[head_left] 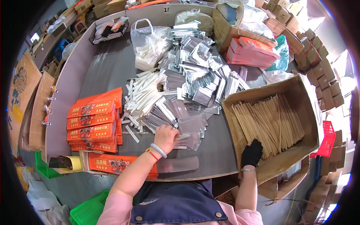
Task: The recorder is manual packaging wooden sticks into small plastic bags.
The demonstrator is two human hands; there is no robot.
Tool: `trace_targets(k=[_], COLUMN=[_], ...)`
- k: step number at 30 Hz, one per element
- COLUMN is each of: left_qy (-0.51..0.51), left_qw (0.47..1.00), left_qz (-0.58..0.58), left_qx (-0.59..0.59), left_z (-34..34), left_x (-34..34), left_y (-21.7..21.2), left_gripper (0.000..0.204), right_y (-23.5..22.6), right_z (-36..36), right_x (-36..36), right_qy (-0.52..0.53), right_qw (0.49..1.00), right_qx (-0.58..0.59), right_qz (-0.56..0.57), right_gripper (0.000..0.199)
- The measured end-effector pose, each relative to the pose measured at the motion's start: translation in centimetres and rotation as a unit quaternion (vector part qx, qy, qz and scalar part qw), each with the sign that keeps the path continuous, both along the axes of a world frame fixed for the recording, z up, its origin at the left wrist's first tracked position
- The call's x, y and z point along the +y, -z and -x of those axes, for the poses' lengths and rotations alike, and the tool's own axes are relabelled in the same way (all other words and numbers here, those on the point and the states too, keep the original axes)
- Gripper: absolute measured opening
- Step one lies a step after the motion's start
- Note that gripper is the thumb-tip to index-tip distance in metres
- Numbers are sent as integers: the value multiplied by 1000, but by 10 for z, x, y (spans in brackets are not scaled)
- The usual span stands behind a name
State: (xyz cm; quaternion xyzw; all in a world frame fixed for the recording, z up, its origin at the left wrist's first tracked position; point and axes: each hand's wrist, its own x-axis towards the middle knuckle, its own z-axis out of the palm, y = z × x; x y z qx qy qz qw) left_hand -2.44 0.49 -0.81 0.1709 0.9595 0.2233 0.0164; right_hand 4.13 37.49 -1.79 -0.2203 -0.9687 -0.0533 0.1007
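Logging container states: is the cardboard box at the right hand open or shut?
Open: the cardboard box shows thin sticks inside, and the gloved right hand reaches in.

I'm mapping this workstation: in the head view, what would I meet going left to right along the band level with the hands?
Stacked orange packets → bare left hand → clear sleeves just right of it → black-gloved right hand → red plastic basket.

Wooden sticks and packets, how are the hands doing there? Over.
Right fingers, black-gloved, at wooden sticks. Left fingers, bare, at clear packets. White strips crowd the packets' left side.
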Motion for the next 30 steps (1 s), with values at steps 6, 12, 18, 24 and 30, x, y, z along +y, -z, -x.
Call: trace_targets(k=[6, 12, 18, 24, 30], left_qy=[2, 67, 2, 33, 45], left_qw=[964, 995, 999, 999, 999], left_qz=[-248, -29, -36, -41, -30], left_qx=[-97, -65, -29, -9, -7], left_z=[-4, -82, -111, -112, -105], left_x=[-11, -33, -74, -51, -45], left_y=[-49, -28, -33, -25, -21], left_gripper=[21, 36, 62, 73, 75], right_y=[7, -34, -41, -4, 15], right_z=[-3, -3, -33, -26, -37], right_x=[6, -38, -92, -167, -170], right_qy=[32, -207, -417, -499, -374], right_qw=[996, 968, 849, 769, 836], right_qx=[-71, 71, -149, -52, -10], right_qz=[-33, 120, 290, 395, 402], right_gripper=[25, 17, 17, 13, 25])
